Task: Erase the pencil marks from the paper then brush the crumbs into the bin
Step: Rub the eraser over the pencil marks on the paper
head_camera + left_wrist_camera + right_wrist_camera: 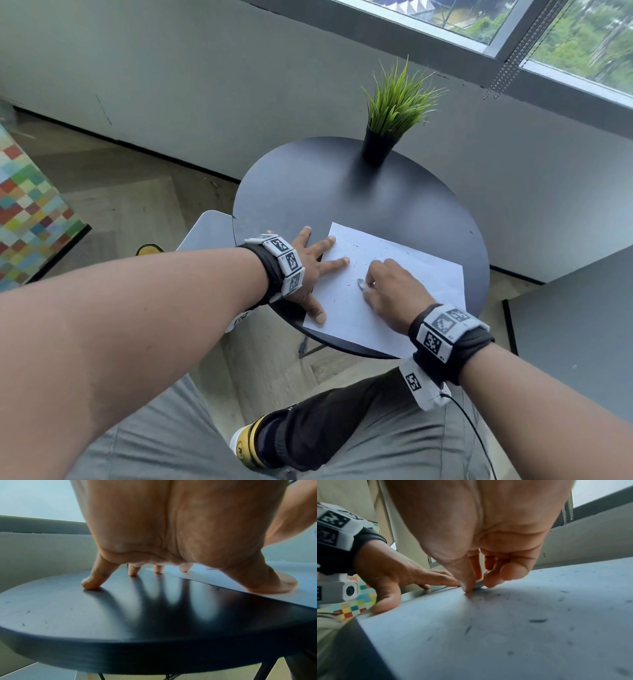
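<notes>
The thin, floppy white paper sheet (383, 301) slides easily: splayed flat left hand (310, 270) pins its table-edge side while right hand (388, 291) pinches a small pale eraser (361, 284).

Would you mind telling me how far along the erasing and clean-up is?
Partly done: dark crumbs already litter the paper. In hand: the right hand pinches the eraser on the sheet while the left hand presses its edge flat. Left: brushing the crumbs away; no bin is in view.
</notes>
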The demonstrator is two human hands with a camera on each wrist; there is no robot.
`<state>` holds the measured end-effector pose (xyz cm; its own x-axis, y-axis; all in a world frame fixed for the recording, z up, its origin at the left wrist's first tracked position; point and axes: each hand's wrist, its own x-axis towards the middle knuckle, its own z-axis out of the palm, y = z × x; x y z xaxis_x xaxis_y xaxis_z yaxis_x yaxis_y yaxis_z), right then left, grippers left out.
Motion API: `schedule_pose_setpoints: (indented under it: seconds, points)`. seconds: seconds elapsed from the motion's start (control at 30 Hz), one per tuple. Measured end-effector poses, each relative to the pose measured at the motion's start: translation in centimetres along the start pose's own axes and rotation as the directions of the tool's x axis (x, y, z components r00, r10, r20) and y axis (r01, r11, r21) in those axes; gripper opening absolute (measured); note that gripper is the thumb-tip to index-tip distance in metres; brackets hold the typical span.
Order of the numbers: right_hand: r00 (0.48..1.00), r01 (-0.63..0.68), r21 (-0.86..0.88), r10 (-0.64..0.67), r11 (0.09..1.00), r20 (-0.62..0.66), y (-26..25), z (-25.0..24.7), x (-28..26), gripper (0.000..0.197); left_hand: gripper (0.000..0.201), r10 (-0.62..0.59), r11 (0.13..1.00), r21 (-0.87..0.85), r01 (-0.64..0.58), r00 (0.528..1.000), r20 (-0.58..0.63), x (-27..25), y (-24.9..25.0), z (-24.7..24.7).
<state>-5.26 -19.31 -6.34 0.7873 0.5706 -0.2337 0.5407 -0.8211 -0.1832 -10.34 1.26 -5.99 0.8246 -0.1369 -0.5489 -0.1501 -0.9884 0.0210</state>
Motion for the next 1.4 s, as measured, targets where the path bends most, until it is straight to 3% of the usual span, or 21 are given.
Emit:
schedule_pose_setpoints:
  seconds: [0.07, 0.2, 0.23, 0.37, 0.53, 0.7, 0.77, 0.83, 0.87, 1.03, 1.17, 1.2, 1.33, 1.4]
  points:
    - [0.999, 0.047, -0.002, -0.047, 0.999, -0.002, -1.3, 0.8, -0.8, 0.021, 0.123, -0.002, 1.0, 0.006, 0.002, 1.0, -0.01, 0.2, -0.1, 0.2]
    - [0.932, 0.331, 0.052, -0.335, 0.942, 0.135, -4.1, 1.8, -3.3, 0.016, 0.123, -0.002, 1.0, 0.029, 0.002, 1.0, -0.001, 0.2, -0.1, 0.1]
    - [0.94, 0.31, 0.067, -0.317, 0.948, 0.13, -3.6, 1.4, -2.7, 0.019, 0.124, -0.003, 1.0, 0.028, 0.003, 1.0, 0.004, 0.1, 0.0, 0.0]
    - [0.999, 0.044, 0.044, -0.045, 0.998, 0.027, -0.8, -0.3, -0.2, 0.027, 0.124, -0.009, 1.0, 0.012, 0.008, 1.0, 0.011, 0.0, 0.1, -0.1]
    - [0.97, 0.241, -0.124, -0.235, 0.963, 0.059, -3.8, 1.0, -1.7, 0.033, 0.126, -0.005, 1.0, -0.007, 0.005, 1.0, 0.001, 0.4, -0.1, 0.3]
    - [0.999, -0.011, -0.175, 0.017, 0.985, 0.033, -1.0, -0.6, 0.6, 0.033, 0.125, -0.003, 1.0, -0.011, 0.003, 1.0, -0.002, 0.4, -0.2, 0.4]
    - [0.995, 0.094, -0.17, -0.086, 0.981, 0.055, -2.1, -0.2, 0.1, 0.031, 0.125, -0.009, 1.0, -0.004, 0.009, 1.0, -0.01, 0.6, -0.2, 0.6]
    - [0.951, 0.286, -0.127, -0.265, 0.95, 0.156, -4.0, 0.8, -1.5, 0.024, 0.124, -0.013, 1.0, 0.002, 0.013, 1.0, -0.018, 0.7, -0.2, 0.7]
    - [0.936, 0.323, -0.103, -0.301, 0.941, 0.179, -4.3, 1.1, -1.8, 0.02, 0.123, -0.014, 1.0, 0.005, 0.015, 1.0, -0.02, 0.7, -0.2, 0.7]
    - [0.999, 0.028, -0.073, -0.025, 0.997, 0.033, -1.8, -0.5, 0.7, 0.025, 0.126, -0.02, 1.0, -0.02, 0.02, 1.0, 0.011, 0.7, -0.2, 0.6]
    - [0.952, 0.277, -0.08, -0.262, 0.958, 0.158, -4.1, 0.5, -1.2, 0.019, 0.126, -0.01, 1.0, -0.028, 0.01, 1.0, 0.001, 0.7, -0.2, 0.6]
    - [0.945, 0.289, -0.066, -0.273, 0.955, 0.18, -4.0, 0.4, -1.3, 0.018, 0.126, -0.01, 1.0, -0.029, 0.01, 1.0, 0.002, 0.7, -0.2, 0.6]
    - [0.995, 0.066, -0.069, -0.061, 0.995, 0.075, -1.8, -0.9, 0.5, 0.027, 0.126, -0.019, 1.0, -0.022, 0.019, 1.0, 0.001, 0.7, -0.2, 0.6]
    - [0.987, 0.14, -0.098, -0.13, 0.985, 0.096, -2.6, -0.5, 0.1, 0.025, 0.126, -0.017, 1.0, -0.025, 0.017, 1.0, 0.004, 0.7, -0.2, 0.6]
